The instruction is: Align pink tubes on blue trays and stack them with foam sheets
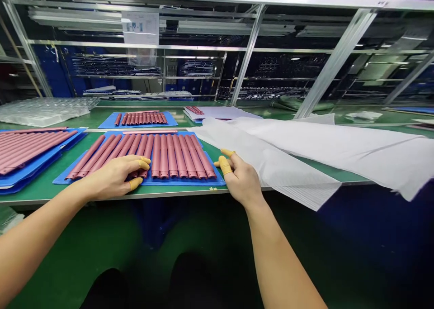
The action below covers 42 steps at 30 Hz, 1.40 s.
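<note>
Pink ribbed moulded strips [171, 155] lay side by side in a fan across a blue mat [217, 178], which sat on a green workbench [40, 196] at lower centre of the frame. The left hand [115, 175] rested on the near ends of the strips at the mat's left half, its fingers loosely curled and its yellow finger cots [136, 183] pressed against the pink surface; whether it actually had hold of a strip, I could not tell. The right hand [239, 178] stood just right of the mat, at the bench's front edge, half open with its thumb and fingers apart, and it visibly held nothing. Its tips, also in yellow cots, were right beside the edge of a large white sheet [274, 146] that spread over the bench toward the right of the frame and hung past the front edge. At the far left, a stack of blue trays [23, 178] carried more pink strips, and a second blue mat [108, 123] with a further row lay beyond the first one. A pile of clear plastic trays [47, 110] sat at the upper left, under a metal shelving frame [247, 51] that ran across the top of the frame
</note>
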Each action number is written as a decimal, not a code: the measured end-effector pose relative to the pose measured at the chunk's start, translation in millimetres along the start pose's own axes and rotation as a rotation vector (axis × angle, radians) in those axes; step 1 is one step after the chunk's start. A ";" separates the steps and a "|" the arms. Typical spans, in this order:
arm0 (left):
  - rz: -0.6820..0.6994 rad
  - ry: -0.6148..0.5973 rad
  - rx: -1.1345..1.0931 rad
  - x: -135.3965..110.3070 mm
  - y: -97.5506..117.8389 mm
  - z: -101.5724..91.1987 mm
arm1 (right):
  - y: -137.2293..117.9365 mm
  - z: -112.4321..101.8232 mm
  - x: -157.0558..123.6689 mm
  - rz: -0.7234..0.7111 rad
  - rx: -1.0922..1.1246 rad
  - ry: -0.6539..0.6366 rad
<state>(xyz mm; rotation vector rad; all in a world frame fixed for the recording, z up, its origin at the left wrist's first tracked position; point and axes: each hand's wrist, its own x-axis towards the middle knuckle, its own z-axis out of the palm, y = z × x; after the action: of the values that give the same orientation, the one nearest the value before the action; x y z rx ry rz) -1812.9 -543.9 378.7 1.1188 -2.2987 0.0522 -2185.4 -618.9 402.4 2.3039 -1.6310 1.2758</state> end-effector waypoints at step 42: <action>0.218 -0.048 0.202 111.7 77.2 50.9 | -10.4 0.7 -5.3 0.145 0.080 -0.007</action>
<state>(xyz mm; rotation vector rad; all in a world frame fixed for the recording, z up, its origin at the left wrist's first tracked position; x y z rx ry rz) -1947.9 -587.2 409.7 0.9686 -2.4929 0.3514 -2177.3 -610.6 402.7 2.2730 -1.8123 1.3862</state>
